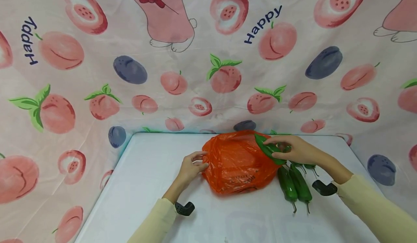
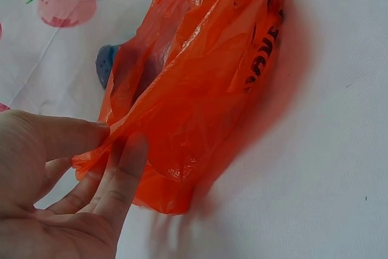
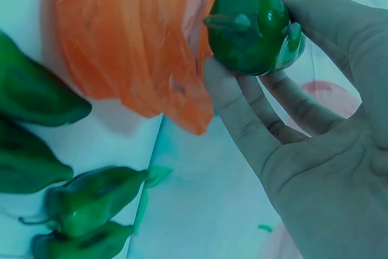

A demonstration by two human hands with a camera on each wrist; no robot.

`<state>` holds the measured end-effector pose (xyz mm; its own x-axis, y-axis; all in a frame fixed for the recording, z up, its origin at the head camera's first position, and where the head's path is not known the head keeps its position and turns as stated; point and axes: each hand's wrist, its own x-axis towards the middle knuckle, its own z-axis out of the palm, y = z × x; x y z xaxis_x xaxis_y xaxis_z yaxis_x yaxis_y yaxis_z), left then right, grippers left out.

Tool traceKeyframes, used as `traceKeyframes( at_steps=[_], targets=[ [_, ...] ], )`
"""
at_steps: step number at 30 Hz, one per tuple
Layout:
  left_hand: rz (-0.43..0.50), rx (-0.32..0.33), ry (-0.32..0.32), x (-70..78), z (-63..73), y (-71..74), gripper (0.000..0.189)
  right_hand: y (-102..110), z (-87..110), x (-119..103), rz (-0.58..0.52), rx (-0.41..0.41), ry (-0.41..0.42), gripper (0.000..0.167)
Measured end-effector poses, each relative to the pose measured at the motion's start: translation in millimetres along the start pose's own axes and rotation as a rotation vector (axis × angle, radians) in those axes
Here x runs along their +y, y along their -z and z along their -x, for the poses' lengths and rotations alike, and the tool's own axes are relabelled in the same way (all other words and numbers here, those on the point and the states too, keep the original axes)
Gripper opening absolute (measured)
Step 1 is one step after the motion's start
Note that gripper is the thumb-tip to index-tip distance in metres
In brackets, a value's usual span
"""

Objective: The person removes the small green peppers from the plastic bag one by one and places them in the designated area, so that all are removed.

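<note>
A crinkled orange plastic bag (image 1: 238,167) with dark print lies toward the back of the white table. My left hand (image 1: 189,168) pinches its left edge between thumb and fingers; the left wrist view shows the film of the bag (image 2: 200,95) drawn up there. Over the bag's right side, my right hand (image 1: 298,149) holds a long green pepper (image 1: 268,148) at a slant. In the right wrist view the stem end of that pepper (image 3: 248,31) faces the camera, gripped by thumb and fingertips beside the bag (image 3: 130,34).
Two green peppers (image 1: 294,187) lie side by side to the right of the bag, stems toward me. More peppers (image 3: 91,204) lie near them, partly hidden by my right hand in the head view. A fruit-print cloth (image 1: 182,62) hangs behind the table (image 1: 153,156).
</note>
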<state>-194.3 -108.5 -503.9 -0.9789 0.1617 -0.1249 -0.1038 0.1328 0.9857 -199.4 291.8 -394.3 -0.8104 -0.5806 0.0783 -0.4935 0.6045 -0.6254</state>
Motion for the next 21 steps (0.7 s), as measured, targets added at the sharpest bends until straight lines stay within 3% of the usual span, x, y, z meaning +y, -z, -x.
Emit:
traceKeyframes(
  at_steps=[5,14,21],
  targets=[
    [0.001,0.000,0.003,-0.5,-0.6,0.1,0.044,3.6,13.3,6.3,0.004,0.031,0.032,0.040],
    [0.011,-0.007,-0.006,-1.8,-1.0,1.5,0.044,5.0,33.3,16.9,0.005,0.076,0.010,0.041],
    [0.009,-0.001,-0.002,-2.3,-1.8,2.1,0.043,7.8,51.9,23.7,0.026,0.117,-0.053,0.042]
  ],
)
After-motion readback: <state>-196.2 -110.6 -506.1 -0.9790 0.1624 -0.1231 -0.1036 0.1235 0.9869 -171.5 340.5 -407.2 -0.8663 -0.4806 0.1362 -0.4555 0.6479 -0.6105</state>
